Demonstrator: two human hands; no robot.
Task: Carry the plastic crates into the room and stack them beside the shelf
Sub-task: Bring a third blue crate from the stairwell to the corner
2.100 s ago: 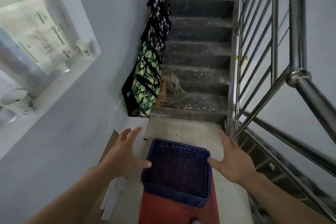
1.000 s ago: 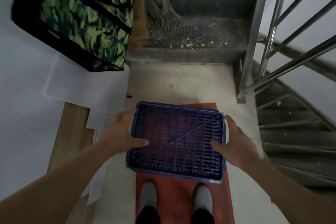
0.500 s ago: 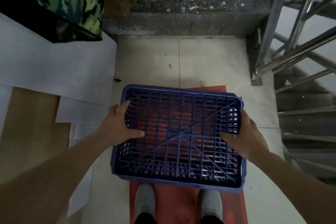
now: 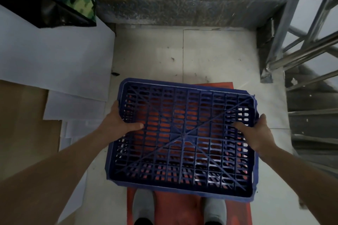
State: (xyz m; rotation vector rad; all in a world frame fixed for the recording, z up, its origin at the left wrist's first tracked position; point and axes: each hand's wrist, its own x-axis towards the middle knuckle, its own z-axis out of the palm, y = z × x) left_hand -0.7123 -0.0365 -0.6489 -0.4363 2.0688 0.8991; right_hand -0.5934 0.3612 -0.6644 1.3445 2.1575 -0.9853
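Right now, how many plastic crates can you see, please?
1: the blue crate, gripped at its short sides by the left hand and right hand, above a red mat. Others may be off-frame.

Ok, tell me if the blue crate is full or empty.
Empty: nothing lies inside the crate, and the red mat shows through its open grid floor.

Pale tiled floor (image 4: 210, 56): red mat (image 4: 175, 208) is laid lower centre; white sheets (image 4: 54, 56) and cardboard (image 4: 23, 124) are spread left.
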